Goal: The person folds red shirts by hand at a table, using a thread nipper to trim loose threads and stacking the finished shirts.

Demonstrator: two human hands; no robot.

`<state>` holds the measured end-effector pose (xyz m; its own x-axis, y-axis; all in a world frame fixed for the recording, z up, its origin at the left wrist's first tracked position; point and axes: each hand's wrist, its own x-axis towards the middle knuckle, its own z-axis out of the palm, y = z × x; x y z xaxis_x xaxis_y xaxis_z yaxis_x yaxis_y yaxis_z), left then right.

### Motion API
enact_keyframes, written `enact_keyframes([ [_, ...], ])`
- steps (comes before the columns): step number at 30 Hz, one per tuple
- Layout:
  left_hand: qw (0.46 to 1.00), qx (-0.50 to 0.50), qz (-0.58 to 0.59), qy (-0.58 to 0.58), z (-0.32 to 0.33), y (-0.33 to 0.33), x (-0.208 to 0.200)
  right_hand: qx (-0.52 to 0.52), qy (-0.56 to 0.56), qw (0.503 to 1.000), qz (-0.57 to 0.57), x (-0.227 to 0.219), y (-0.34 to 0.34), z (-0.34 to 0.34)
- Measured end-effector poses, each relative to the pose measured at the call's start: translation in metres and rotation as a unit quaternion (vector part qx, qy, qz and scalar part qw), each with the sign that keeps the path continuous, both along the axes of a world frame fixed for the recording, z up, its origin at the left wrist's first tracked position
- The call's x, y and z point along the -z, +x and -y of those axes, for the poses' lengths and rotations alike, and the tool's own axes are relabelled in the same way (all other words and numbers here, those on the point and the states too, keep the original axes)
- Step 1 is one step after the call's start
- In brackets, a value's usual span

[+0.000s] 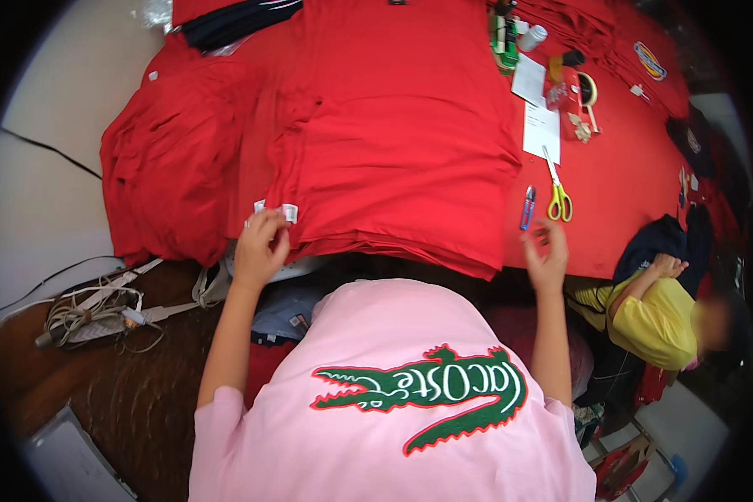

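Observation:
A stack of red shirts lies flat on the table in front of me, its front edge hanging over slightly. At the stack's lower left corner my left hand has its fingers loosely bent and apart, the tips by a white label on the red cloth. My right hand is beyond the lower right corner, fingers curved and apart with nothing seen in them. Close above it are blue thread snips and yellow-handled scissors.
More red garments are heaped at left. Paper sheets, a tape roll and a green container occupy the table's right side. A person in a yellow top sits at right. Coiled cables lie at lower left.

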<state>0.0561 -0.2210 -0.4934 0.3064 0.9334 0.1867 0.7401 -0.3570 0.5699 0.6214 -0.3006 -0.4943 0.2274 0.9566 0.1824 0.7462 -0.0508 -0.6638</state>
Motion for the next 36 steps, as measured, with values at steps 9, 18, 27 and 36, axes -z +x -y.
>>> enact_keyframes([
  [9,0.998,-0.043,-0.035,-0.027,0.025,0.018,0.027,-0.054,-0.035,0.998,-0.012,0.009,-0.052,0.042],
  [18,0.982,-0.090,0.099,-0.135,0.018,0.004,0.012,-0.067,0.010,0.997,0.033,-0.028,-0.035,0.052],
  [27,0.993,-0.048,0.039,-0.098,0.043,-0.018,-0.053,-0.063,-0.096,0.993,0.020,-0.042,0.015,0.095],
  [36,0.926,-0.168,0.289,-0.174,-0.041,-0.002,0.000,0.119,0.049,0.897,-0.422,0.022,0.027,-0.012],
])
